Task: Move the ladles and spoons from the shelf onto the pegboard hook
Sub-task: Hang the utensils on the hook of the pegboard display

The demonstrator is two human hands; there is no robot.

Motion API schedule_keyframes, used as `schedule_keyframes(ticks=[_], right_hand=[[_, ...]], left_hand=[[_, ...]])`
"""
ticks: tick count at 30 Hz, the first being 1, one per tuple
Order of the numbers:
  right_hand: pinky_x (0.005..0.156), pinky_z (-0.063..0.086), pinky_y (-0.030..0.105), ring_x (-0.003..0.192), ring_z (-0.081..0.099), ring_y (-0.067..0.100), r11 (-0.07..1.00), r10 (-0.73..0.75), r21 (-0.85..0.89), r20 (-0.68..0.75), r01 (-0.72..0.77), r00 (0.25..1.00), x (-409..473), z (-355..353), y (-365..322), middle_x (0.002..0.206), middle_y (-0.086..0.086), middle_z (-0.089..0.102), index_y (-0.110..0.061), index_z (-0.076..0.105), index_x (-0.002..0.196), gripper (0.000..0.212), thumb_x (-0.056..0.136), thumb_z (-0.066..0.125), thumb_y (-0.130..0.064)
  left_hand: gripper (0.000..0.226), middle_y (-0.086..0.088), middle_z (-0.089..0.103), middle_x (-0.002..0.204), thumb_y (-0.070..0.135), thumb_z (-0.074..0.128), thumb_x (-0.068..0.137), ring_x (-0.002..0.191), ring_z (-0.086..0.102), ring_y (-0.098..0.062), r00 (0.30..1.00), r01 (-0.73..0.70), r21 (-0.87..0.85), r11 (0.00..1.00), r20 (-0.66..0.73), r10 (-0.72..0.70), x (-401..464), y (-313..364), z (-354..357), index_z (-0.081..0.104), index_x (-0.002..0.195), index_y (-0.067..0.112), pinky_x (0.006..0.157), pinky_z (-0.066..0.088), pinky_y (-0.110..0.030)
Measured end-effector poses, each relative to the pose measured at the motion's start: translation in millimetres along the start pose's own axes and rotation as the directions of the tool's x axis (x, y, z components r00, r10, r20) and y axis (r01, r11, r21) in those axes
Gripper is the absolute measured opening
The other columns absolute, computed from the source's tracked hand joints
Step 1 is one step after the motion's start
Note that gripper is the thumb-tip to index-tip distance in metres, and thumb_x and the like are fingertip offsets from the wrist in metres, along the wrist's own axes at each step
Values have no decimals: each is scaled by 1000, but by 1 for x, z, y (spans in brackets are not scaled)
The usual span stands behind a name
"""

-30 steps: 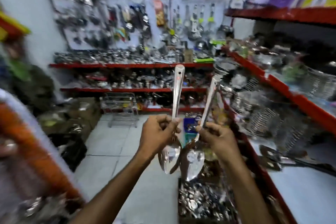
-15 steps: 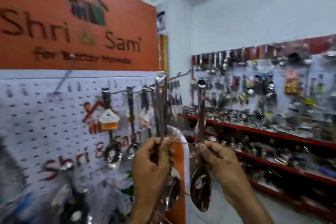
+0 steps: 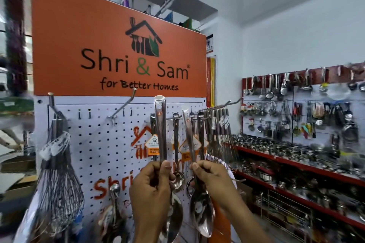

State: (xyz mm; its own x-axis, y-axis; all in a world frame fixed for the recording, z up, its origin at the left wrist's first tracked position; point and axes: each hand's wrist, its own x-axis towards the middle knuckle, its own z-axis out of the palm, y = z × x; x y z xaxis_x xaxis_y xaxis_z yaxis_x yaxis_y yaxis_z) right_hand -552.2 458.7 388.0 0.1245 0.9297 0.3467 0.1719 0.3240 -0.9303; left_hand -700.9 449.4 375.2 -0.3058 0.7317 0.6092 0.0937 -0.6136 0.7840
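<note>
Room bright, light soft and even, coming from above. No dark shadows. Orange sign [image 3: 118, 45] sharp, words easy to read. White pegboard [image 3: 94, 144] clear in middle. Left edge smeared and bent. Whisks [image 3: 59, 179] at lower left blurry. Right wall rack [image 3: 304, 112] and red shelves [image 3: 296, 165] fuzzy, shapes run together. Shiny spots glint on spoon bowls [image 3: 202, 213]. Straight lines curve near picture edges. Bottom corners most blurred.

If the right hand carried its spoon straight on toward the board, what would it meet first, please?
Probably the tagged ladles hanging on the hook, just beyond the right hand and its spoon; the pegboard is behind. Depth is uncertain.
</note>
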Motion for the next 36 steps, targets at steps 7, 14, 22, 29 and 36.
schedule_keyframes(ticks=[7,14,22,29,36], right_hand=[[78,58,39,73,67,22,1000,7,-19,23,-7,1000,11,5,1,74,4,72,-21,73,88,20,96,55,-24],[79,57,34,79,69,16,997,14,-73,36,-11,999,24,10,5,82,2,76,-13,76,92,21,94,60,-26],[81,60,31,93,70,12,956,-290,-90,-168,279,942,14,0,-28,103,0,75,-21,70,112,47,87,50,-56],[64,52,19,65,66,-3,935,-318,125,-119,332,941,13,0,-68,77,-5,73,-17,74,94,14,89,65,-26],[63,54,24,76,65,17,952,-223,184,-134,245,966,35,-1,-65,90,8,73,-6,72,104,24,90,64,-24]], left_hand=[[22,-2,74,64,29,62,92,54,68,-17,1000,-3,40,999,6,2,1,1,0,69,72,23,55,60,-36],[23,3,75,65,34,63,91,53,67,-11,1000,11,71,997,18,-12,0,3,1,72,73,24,48,51,-24],[28,4,74,65,36,63,91,56,68,-2,989,-16,194,981,148,-13,2,16,3,69,68,20,50,52,-14],[27,9,56,78,41,59,93,71,53,-5,955,-218,434,874,280,99,5,37,9,62,70,28,60,40,-15],[43,-4,43,122,54,65,81,116,44,-22,860,-406,613,677,6,510,41,59,-2,59,116,29,93,40,-38]])
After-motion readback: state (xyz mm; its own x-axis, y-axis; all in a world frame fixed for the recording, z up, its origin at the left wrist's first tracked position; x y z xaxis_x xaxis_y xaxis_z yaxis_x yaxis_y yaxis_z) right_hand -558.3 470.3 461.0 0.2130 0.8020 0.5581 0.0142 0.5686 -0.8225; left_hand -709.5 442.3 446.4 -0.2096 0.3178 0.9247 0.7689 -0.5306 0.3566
